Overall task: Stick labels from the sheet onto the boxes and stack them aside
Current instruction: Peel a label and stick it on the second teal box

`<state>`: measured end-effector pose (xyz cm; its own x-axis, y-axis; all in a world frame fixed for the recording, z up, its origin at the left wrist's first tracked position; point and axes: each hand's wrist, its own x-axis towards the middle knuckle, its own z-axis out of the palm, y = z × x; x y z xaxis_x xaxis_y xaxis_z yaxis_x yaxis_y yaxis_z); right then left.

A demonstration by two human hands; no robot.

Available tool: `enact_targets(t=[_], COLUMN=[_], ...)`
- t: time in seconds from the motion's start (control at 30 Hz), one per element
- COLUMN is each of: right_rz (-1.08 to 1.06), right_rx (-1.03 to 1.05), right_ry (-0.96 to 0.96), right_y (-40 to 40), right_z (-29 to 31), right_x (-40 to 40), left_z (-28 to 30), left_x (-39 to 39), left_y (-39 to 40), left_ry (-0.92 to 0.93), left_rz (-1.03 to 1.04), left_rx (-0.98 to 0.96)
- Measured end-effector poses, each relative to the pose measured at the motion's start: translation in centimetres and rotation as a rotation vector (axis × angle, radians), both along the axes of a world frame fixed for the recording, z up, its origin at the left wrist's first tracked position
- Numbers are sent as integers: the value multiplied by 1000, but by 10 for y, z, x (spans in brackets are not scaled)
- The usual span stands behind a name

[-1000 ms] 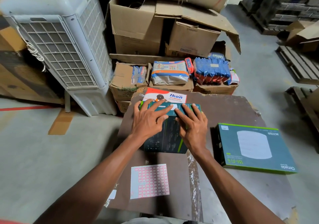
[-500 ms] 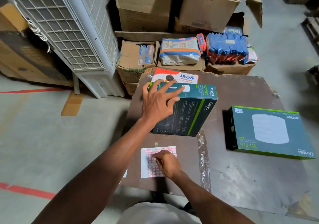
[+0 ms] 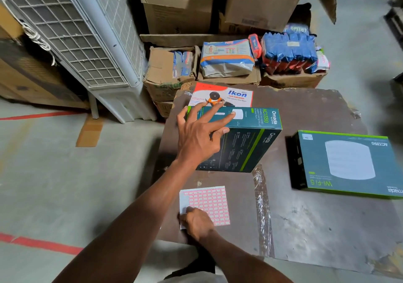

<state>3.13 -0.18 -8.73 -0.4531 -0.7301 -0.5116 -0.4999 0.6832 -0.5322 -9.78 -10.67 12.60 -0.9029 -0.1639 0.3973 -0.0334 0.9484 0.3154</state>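
Note:
A dark teal Omada box [image 3: 246, 149] stands tilted up on its edge in the middle of the brown table [image 3: 305, 228]. My left hand [image 3: 196, 138] steadies it, with spread straight fingers on its upper side and the thumb on its face. A white label [image 3: 237, 115] shows on that upper side by my fingertip. The sheet of pink-bordered labels [image 3: 209, 200] lies flat near the table's front edge. My right hand [image 3: 197, 222] rests on the sheet's lower left corner with its fingers bent down; the fingertips are hidden.
A second teal Wi-Fi box [image 3: 349, 162] lies flat at the table's right. A white and orange Ikon box [image 3: 222, 96] lies behind the tilted box. Cardboard cartons [image 3: 174, 6] and packaged goods [image 3: 226, 58] are stacked beyond the table. A white air cooler [image 3: 87, 38] stands at left.
Both hands were pressing a label on the flat box. My left hand tipped the box up on its edge, while my right hand moved back to the label sheet's lower left corner.

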Motion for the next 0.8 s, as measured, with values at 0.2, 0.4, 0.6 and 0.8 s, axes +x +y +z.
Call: enact_targets(t=[0.2,0.4,0.6,0.8], right_rz=[136,147,125,63], right_rx=[56,61,18,40], right_ry=[127,164,151,115], right_y=[-6,-5,-4,-7], right_z=[-3,1,0,-5], right_x=[7,6,6,2], left_z=[2,2,2,0], left_x=[-4,-4,-3,-5], left_y=[-2,-1,-1,-1], left_ry=[-29,-19,-4,-19], left_rz=[-2,1,6,8], left_rx=[1,9,5,1])
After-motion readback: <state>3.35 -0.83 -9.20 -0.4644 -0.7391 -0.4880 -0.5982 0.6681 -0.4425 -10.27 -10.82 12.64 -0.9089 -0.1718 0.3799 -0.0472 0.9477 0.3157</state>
